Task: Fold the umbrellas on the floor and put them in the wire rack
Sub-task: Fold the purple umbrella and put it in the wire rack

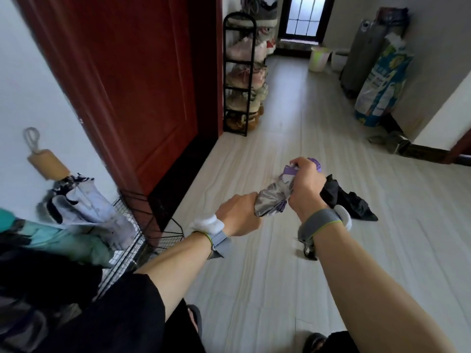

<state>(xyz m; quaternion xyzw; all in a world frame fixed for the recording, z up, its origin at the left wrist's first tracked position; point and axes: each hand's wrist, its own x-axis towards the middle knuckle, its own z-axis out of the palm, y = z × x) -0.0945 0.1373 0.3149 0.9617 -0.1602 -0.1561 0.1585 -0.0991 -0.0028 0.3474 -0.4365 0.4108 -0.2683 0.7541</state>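
Big red door [132,85] fills the upper left, pale floor [280,263] most of the rest. The wire rack [163,225] sits lower left with a teal umbrella [63,240] and a patterned umbrella [84,202] in it. A black umbrella [349,200] lies on the floor right of centre. Mid-frame, the silver-purple umbrella [272,200] is held off the floor, left hand [239,215] wrapped round its lower end, right hand [305,184] clutching the top.

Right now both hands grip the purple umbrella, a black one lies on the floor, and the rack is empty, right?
No: the head view shows the rack holding a teal umbrella and a patterned one. The rest stands.
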